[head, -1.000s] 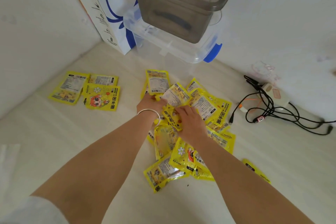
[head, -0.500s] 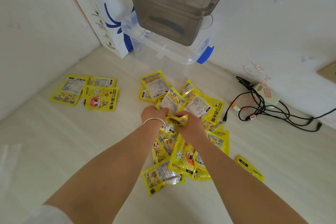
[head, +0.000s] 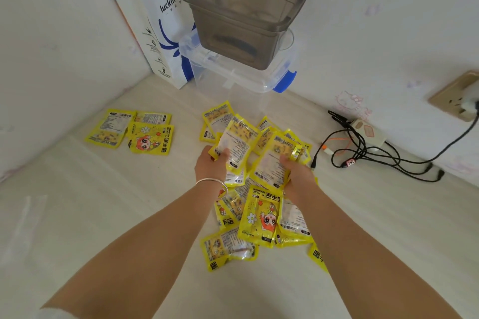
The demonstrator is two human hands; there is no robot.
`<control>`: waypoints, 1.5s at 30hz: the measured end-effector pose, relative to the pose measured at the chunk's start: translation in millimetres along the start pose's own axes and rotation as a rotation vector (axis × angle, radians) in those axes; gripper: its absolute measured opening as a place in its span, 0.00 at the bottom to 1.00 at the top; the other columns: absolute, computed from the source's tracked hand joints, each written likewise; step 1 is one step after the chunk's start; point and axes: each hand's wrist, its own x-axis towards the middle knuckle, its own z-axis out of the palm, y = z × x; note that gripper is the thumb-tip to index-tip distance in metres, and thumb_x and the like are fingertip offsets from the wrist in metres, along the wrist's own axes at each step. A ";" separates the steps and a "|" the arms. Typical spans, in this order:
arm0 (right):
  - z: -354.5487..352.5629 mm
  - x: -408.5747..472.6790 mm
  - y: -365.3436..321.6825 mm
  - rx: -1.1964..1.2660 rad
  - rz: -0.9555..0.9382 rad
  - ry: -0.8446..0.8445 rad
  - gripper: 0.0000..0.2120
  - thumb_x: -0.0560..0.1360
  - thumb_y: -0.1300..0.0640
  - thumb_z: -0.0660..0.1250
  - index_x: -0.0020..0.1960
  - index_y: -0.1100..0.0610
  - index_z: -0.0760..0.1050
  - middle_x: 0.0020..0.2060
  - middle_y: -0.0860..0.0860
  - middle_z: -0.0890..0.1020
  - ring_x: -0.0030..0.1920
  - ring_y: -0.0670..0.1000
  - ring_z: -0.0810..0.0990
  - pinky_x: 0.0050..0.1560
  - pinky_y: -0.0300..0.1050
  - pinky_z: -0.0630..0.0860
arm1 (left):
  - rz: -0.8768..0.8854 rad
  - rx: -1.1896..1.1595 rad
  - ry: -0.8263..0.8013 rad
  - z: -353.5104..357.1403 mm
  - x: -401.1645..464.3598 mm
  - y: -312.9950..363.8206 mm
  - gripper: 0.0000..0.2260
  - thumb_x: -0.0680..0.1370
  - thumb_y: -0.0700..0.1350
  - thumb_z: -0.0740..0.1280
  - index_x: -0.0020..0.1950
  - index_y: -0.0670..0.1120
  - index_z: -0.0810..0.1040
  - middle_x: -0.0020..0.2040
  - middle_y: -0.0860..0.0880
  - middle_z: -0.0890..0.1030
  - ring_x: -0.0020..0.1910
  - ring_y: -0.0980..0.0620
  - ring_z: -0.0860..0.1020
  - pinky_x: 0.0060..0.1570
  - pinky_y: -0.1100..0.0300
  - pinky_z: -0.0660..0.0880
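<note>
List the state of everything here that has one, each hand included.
left hand, grips a yellow packet
right hand, grips a second packet
clear box, lid on
grey bin, open, no lid, on the clear box
paper bag, upright
plug, in the wall socket

A thin silver bangle (head: 211, 181) is worn on the wrist behind the left grip (head: 211, 163). A white sleeve (head: 50, 314) is seen on the upper left arm.
</note>
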 end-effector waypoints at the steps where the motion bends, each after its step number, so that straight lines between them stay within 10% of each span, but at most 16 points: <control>1: 1.5 -4.6 -1.1 0.013 0.013 -0.060 0.05 0.76 0.62 0.67 0.51 0.60 0.75 0.45 0.54 0.82 0.44 0.54 0.81 0.59 0.60 0.75 | -0.020 -0.070 -0.042 -2.3 -3.7 3.0 0.05 0.77 0.46 0.66 0.45 0.46 0.74 0.34 0.50 0.74 0.41 0.45 0.73 0.34 0.57 0.67; 4: 3.4 -16.2 -0.1 -0.022 0.048 -0.205 0.04 0.77 0.60 0.65 0.51 0.58 0.77 0.48 0.54 0.82 0.48 0.55 0.82 0.60 0.58 0.75 | -0.156 -0.256 -0.184 -6.4 -18.3 9.2 0.19 0.76 0.45 0.68 0.66 0.50 0.70 0.50 0.48 0.73 0.46 0.47 0.75 0.44 0.59 0.69; 11: -10.0 -35.2 4.4 -0.070 0.036 -0.260 0.05 0.77 0.61 0.64 0.51 0.58 0.77 0.46 0.54 0.83 0.47 0.55 0.82 0.47 0.55 0.78 | -0.269 -0.356 -0.420 -12.5 -51.3 10.3 0.10 0.74 0.34 0.67 0.53 0.44 0.77 0.48 0.43 0.81 0.57 0.40 0.77 0.63 0.46 0.72; 19: -66.9 -68.1 12.5 0.024 -0.044 -0.207 0.08 0.77 0.59 0.64 0.54 0.57 0.78 0.47 0.55 0.84 0.49 0.56 0.82 0.50 0.57 0.78 | -0.427 -0.187 -0.562 31.1 -61.0 -22.3 0.47 0.51 0.71 0.73 0.65 0.49 0.74 0.61 0.47 0.80 0.59 0.43 0.79 0.61 0.45 0.75; 28: -195.5 -143.5 60.8 0.265 -0.203 0.175 0.15 0.77 0.56 0.65 0.61 0.61 0.75 0.53 0.60 0.81 0.51 0.60 0.81 0.55 0.61 0.77 | -0.080 0.184 -0.876 89.9 -173.1 -10.4 0.42 0.59 0.67 0.70 0.66 0.44 0.73 0.66 0.45 0.76 0.63 0.42 0.75 0.65 0.44 0.71; 36: -320.7 -235.2 130.6 0.570 -0.264 0.494 0.14 0.76 0.61 0.67 0.61 0.61 0.74 0.50 0.60 0.82 0.46 0.59 0.82 0.47 0.58 0.80 | 0.007 0.355 -1.260 148.5 -324.9 -34.2 0.07 0.77 0.44 0.67 0.54 0.45 0.79 0.49 0.46 0.82 0.52 0.46 0.79 0.58 0.50 0.75; 41: -404.3 -290.2 170.6 0.742 -0.268 0.666 0.16 0.74 0.63 0.69 0.60 0.63 0.72 0.43 0.59 0.82 0.36 0.57 0.84 0.38 0.55 0.81 | 0.069 0.468 -1.434 198.9 -415.7 -64.7 0.03 0.76 0.42 0.69 0.49 0.47 0.77 0.45 0.49 0.81 0.45 0.50 0.79 0.43 0.60 0.73; 45: -470.4 -326.6 195.4 0.796 -0.245 0.779 0.23 0.72 0.63 0.70 0.64 0.68 0.70 0.40 0.59 0.82 0.36 0.57 0.83 0.34 0.49 0.80 | 0.092 0.574 -1.490 240.4 -486.7 -97.9 0.13 0.74 0.46 0.70 0.57 0.44 0.77 0.55 0.46 0.81 0.54 0.47 0.79 0.56 0.55 0.73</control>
